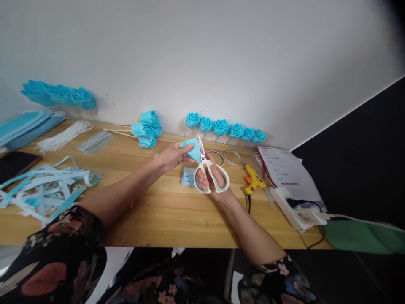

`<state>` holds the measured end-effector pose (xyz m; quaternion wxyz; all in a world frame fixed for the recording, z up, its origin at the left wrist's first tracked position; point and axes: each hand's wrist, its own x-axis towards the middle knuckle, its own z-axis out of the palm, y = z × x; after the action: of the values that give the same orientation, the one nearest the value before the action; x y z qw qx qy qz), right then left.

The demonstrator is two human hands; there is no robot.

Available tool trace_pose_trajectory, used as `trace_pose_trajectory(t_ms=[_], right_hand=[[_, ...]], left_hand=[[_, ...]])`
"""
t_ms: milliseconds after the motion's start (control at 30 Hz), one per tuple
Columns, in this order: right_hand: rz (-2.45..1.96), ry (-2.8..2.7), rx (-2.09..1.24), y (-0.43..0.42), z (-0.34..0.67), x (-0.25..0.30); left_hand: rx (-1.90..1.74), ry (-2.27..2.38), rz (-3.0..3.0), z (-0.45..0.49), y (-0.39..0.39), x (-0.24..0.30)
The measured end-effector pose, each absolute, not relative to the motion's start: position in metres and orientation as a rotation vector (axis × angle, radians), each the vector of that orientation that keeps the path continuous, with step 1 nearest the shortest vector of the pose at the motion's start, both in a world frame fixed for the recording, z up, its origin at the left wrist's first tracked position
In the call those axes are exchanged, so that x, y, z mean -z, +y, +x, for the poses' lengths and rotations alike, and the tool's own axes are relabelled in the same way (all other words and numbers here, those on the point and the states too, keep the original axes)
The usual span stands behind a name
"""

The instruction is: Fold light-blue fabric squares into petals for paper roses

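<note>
My left hand [173, 155] pinches a small light-blue piece of mask fabric [193, 150] above the wooden table [164, 211]. My right hand [211, 180] grips white-handled scissors [209, 175], fingers through the loops, blades pointing up into the blue piece. A small stack of cut blue pieces [187, 176] lies on the table just below my hands.
Blue fabric roses [224, 127] line the wall, others on sticks [148, 128] and at far left [60, 95]. Cut strips [44, 185], ear loops [63, 137], masks [25, 126], a phone [15, 162] lie left. A yellow glue gun [253, 179], wire rings [232, 157], papers [284, 169], a power strip [297, 211] lie right.
</note>
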<state>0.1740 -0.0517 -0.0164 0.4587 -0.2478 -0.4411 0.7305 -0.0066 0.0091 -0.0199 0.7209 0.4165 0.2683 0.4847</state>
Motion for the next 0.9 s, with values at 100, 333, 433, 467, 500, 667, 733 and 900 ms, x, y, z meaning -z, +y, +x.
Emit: trace_pose_trajectory(t_ms=[100, 333, 433, 467, 500, 667, 733, 900], right_hand=[[-0.593, -1.087, -1.802, -0.051, 0.174, 0.018], [-0.573, -1.103, -1.803, -0.049, 0.175, 0.023], [-0.565, -1.099, -1.826, -0.048, 0.176, 0.022], [-0.571, -1.102, -1.836, -0.048, 0.176, 0.022], [-0.580, -1.106, -1.845, -0.048, 0.176, 0.022], [-0.609, -1.117, -1.891, -0.050, 0.174, 0.022], [-0.591, -1.115, -1.894, -0.050, 0.174, 0.022], [-0.616, -1.118, -1.867, -0.048, 0.178, 0.023]], left_hand=[[-1.078, 0.604, 0.921, -0.007, 0.010, 0.021], [-1.087, 0.621, 0.917, -0.008, 0.010, 0.017], [-1.097, 0.636, 0.939, -0.008, 0.008, 0.012], [-1.101, 0.639, 0.953, -0.008, 0.007, 0.011], [-1.103, 0.643, 0.970, -0.009, 0.007, 0.009], [-1.104, 0.675, 1.064, -0.008, 0.003, 0.007], [-1.086, 0.694, 1.089, -0.007, 0.003, 0.009], [-1.017, 0.699, 1.103, -0.003, 0.002, 0.016]])
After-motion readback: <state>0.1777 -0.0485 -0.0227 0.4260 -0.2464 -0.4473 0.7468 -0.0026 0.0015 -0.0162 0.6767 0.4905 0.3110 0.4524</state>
